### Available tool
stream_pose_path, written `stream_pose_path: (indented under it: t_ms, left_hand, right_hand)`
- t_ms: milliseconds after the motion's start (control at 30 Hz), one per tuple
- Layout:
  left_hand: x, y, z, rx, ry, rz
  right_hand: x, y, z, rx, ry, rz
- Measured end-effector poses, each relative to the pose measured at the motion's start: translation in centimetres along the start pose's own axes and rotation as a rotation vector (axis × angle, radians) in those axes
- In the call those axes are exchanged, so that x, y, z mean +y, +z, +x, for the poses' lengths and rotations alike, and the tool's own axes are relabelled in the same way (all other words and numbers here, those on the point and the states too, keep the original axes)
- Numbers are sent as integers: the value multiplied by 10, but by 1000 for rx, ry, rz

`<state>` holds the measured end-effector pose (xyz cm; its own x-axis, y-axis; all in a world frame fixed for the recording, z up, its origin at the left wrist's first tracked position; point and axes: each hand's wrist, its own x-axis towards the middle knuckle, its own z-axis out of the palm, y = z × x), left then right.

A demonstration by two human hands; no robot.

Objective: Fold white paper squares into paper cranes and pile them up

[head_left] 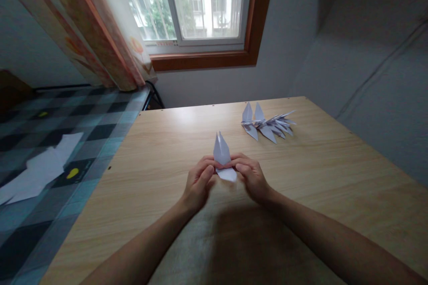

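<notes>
A folded white paper piece [222,151] is held between my two hands above the wooden table. Its two pointed flaps stand up, and a blunt flap hangs toward me. My left hand [199,180] pinches its left side between thumb and fingers. On the right side, my right hand [252,176] grips it the same way, fingertips meeting near the paper's middle. Beyond them, toward the back right, lies a row of similar folded paper pieces [267,125], with pointed flaps sticking out on several sides.
The light wooden table [160,156] reaches back toward the wall below a window [207,4]. To the left is a bed with a checked cover [100,113], where loose white paper sheets [43,173] lie. A curtain [96,31] hangs beside the window.
</notes>
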<state>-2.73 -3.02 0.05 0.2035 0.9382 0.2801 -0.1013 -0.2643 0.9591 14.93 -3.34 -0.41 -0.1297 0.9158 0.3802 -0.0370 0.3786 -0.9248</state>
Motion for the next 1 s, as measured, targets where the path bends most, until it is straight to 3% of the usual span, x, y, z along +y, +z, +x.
stream_pose_path:
  t_ms: [300, 467, 633, 867, 1000]
  left_hand:
    - [-16, 10, -1, 181, -91, -161]
    - [-10, 8, -2, 88, -54, -91]
    - [-8, 5, -2, 29, -60, 130]
    - [-1, 7, -2, 130, -90, 85]
    - [-4, 3, 2, 130, -218, 20]
  right_hand:
    - [14, 12, -5, 133, 184, 172]
    - [11, 12, -8, 53, 145, 101]
    - [10, 11, -9, 145, 79, 42]
    - [-3, 8, -7, 133, -169, -298]
    - [0, 7, -7, 76, -71, -328]
